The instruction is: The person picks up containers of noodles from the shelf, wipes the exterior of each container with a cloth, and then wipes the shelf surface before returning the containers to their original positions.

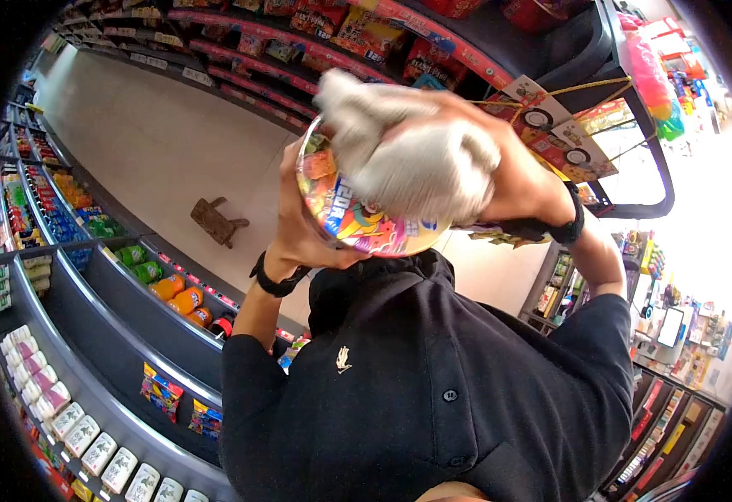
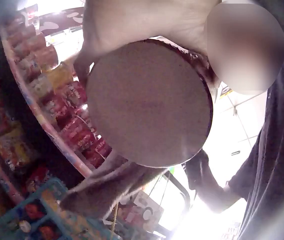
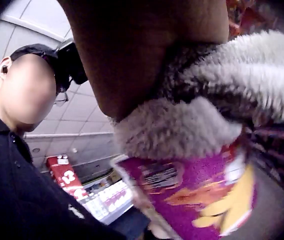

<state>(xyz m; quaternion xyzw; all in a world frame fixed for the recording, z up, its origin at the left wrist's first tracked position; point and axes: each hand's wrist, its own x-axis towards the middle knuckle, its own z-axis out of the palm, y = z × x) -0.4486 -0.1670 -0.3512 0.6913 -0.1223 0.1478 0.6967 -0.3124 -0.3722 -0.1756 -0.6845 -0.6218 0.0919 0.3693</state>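
Pale, fluffy cloth (image 1: 420, 167), bunched in the right hand's (image 1: 516, 163) grip, lies against the tub (image 1: 362, 217), covering the upper right of its printed round face. The left hand (image 1: 295, 224) clasps the opposite edge, so the tub sits between the hands, held up ahead of the shirt (image 1: 391, 360). Beyond are a brown stool (image 1: 218, 222) on the floor (image 1: 156, 151) and, leftward, the drinks shelf (image 1: 131, 308).

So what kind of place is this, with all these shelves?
Probably a small shop, perhaps a convenience store: the long shelves hold orange bottles and white packs in rows, and more racks are lined with bright packets.
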